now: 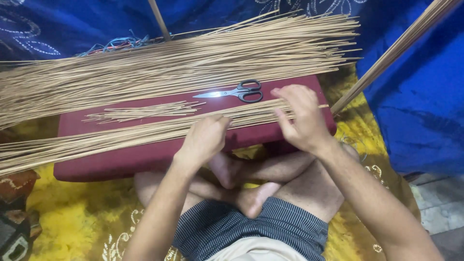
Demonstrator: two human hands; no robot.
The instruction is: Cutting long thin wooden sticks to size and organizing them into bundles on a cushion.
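Blue cloth with pale embroidery [415, 96] hangs behind a low maroon board [145, 159] that rests across the lap of a person seated cross-legged on a yellow patterned mat [72, 217]. A long bundle of thin tan sticks [121, 137] lies lengthwise along the near part of the board, and both hands are on it. The left hand [203, 140] is curled over the sticks near their middle, fingers closed down and pressing them to the board. The right hand [302, 118] grips the bundle near its right end, thumb underneath and fingers half bent over the top, pinching a few sticks. Judging by this, the step in hand looks like evening up or sorting out the bundle's ends; the next move would call for holding the sticks steady so none slip. Black-handled scissors [237, 92] lie untouched just beyond, beside a small loose heap of short sticks [145, 112], and a much larger pile of sticks [169, 65] stretches across the back
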